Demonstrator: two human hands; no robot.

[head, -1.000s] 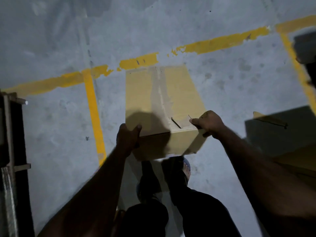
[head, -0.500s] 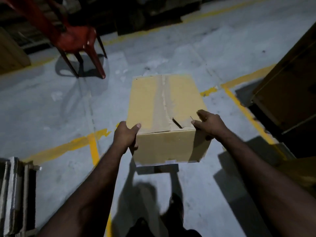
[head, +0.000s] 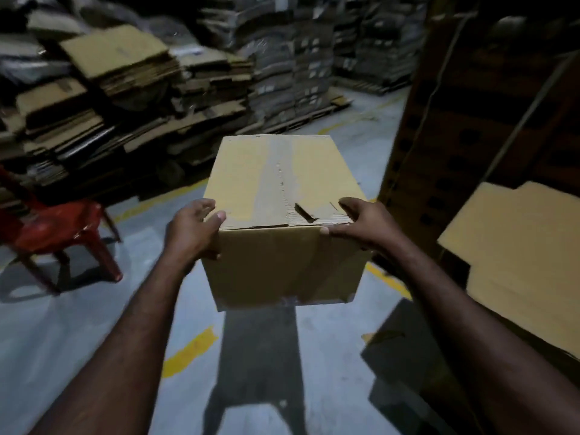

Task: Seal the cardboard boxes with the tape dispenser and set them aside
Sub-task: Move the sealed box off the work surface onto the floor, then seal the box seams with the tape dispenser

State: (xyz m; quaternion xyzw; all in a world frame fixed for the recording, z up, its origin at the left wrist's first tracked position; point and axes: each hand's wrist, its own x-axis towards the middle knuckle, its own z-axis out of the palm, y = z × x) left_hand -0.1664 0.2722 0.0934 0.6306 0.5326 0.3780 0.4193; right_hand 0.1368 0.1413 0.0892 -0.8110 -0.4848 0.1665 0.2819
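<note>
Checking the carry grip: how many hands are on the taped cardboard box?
2. The left hand grips the cardboard box at its near left top corner; the right hand grips its near right top corner, beside the torn flap edge. No other hands show.

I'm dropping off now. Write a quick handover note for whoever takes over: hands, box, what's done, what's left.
Left hand: grips the near left corner of the cardboard box, thumb on top.
Right hand: grips the near right corner.
Box: held clear of the floor. A tape strip runs along the top seam, which is torn at the near end.
Done: the top looks sealed.
Left: set it aside, perhaps by the boxes on the right. The tape dispenser is not in view.
</note>
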